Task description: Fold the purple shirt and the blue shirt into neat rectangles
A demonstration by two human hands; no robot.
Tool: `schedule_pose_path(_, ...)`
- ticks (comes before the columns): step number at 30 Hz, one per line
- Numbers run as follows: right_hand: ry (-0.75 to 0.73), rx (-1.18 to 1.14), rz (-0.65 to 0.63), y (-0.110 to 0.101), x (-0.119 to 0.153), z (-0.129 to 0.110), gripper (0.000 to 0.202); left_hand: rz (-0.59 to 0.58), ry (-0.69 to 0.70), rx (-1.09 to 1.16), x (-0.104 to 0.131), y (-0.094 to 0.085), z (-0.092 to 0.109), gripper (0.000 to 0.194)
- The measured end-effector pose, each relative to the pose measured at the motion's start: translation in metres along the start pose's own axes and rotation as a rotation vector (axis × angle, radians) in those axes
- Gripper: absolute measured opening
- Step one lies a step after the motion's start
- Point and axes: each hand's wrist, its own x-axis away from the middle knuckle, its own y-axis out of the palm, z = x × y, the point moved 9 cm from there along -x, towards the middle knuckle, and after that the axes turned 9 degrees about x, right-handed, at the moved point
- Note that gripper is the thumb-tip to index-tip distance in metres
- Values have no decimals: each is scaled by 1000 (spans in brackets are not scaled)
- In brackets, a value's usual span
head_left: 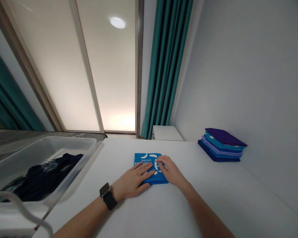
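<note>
A blue cloth with white print (152,179), folded into a compact square, lies on the white table (144,215). My left hand (134,180) rests flat on its left part, fingers spread, with a dark watch on the wrist. On the cloth's right side is my right hand (171,170), its fingers bent and slightly apart, the fingertips touching the printed surface. Part of the lettering is covered by my left fingers.
A stack of folded blue and purple cloths (221,145) stands at the right by the wall. Left of the table, a translucent bin (89,148) holds dark clothes (47,178). A white cabinet (166,133) sits beyond the far edge; a pale curved bar (22,208) crosses the lower left.
</note>
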Motion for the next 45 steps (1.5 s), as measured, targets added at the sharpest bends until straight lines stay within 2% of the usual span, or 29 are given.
schedule_pose_path(4, -123, 112, -132, 13, 14, -28, 35, 20, -1, 6, 1, 0, 2, 59)
schedule_pose_path(7, -177, 186, -215, 18, 29, -31, 45, 1, -14, 1, 1, 3, 2, 62)
schedule_pose_path(10, -204, 225, -241, 11, 43, -28, 50, -12, -8, -36, 2, 3, 3, 65)
schedule_pose_path(17, -195, 234, -166, -14, 67, -20, 50, 37, 96, -168, -8, 5, 27, 54)
schedule_pose_path(22, -40, 169, -2, -25, 71, -2, 38, 52, 90, -278, -34, 8, 45, 39)
schedule_pose_path(26, 38, 76, 31, -26, 69, 7, 35, 44, 97, -317, -50, 10, 56, 22)
schedule_pose_path(33, 83, 57, 29, -29, 67, 7, 30, 62, 10, -240, -48, 13, 48, 19)
schedule_pose_path(37, 44, 153, -19, -26, 66, -6, 22, 67, -34, -181, -42, 13, 41, 16)
schedule_pose_path(41, 29, 257, -46, -21, 65, -16, 18, 66, -30, -175, -41, 16, 40, 11)
schedule_pose_path(45, 52, 277, -43, -16, 64, -16, 23, 61, -18, -184, -42, 19, 42, 9)
